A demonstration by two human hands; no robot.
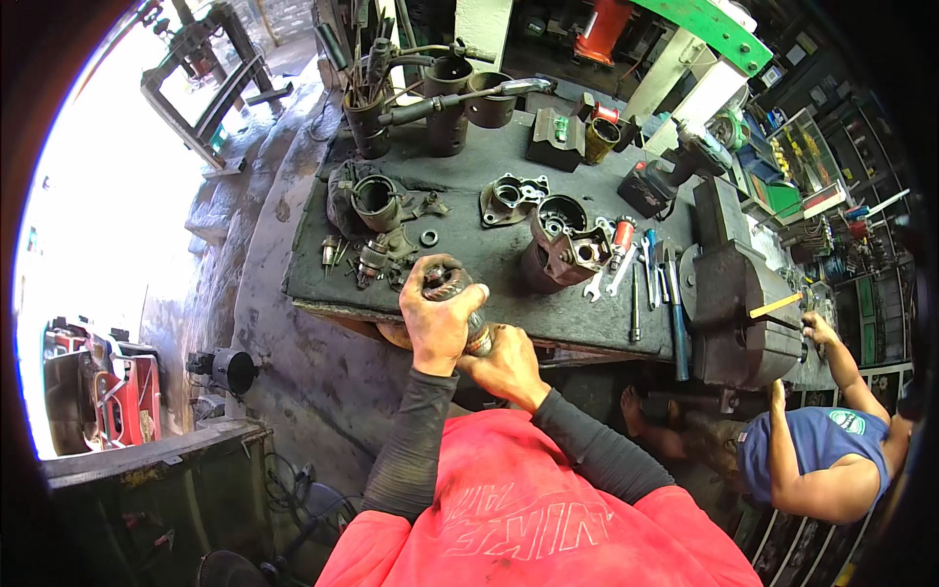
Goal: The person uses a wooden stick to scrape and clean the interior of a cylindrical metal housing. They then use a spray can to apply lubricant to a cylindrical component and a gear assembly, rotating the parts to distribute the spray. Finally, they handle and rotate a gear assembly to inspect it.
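Observation:
My left hand is wrapped round the upper end of a cylindrical armature with copper windings, above the front edge of the dark workbench. My right hand grips its lower part. Just beyond my hands lie a geared shaft part, a small ring and a metal housing with an open cylinder. To the right stand a larger housing and a flat end cover. Spanners, a red tool and a hammer lie near them.
A co-worker in a blue sleeveless top is low at the right beside a large vice. Tool cylinders and a cordless power tool are at the bench's back. A metal bin is at the lower left.

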